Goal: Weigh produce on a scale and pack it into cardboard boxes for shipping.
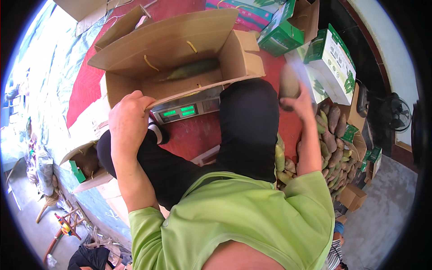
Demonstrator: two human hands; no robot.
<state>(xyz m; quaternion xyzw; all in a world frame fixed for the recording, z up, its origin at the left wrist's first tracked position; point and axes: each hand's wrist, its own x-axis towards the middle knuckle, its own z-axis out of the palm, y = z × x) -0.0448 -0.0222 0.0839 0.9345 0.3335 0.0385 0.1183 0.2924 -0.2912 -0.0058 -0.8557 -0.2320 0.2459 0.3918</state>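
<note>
An opened cardboard box (166,38) stands in front of me on a scale (179,112) with lit green displays. Inside it lies one long green radish (195,69), and short yellow cords hang from the box walls. My left hand (129,116) is closed over the near left edge of the box. Out to the right, beyond my knee, my right hand (300,103) grips a large brownish-green radish (289,81). Motion blurs this radish, and part of the fingers is hidden.
A big heap of green and reddish radishes (335,153) lies to my right. Green-and-white cartons (335,67) stand at the far right, with a black fan (398,112) beyond. Red floor covering (189,137) runs under the scale. Another opened carton (85,162) sits by my left leg.
</note>
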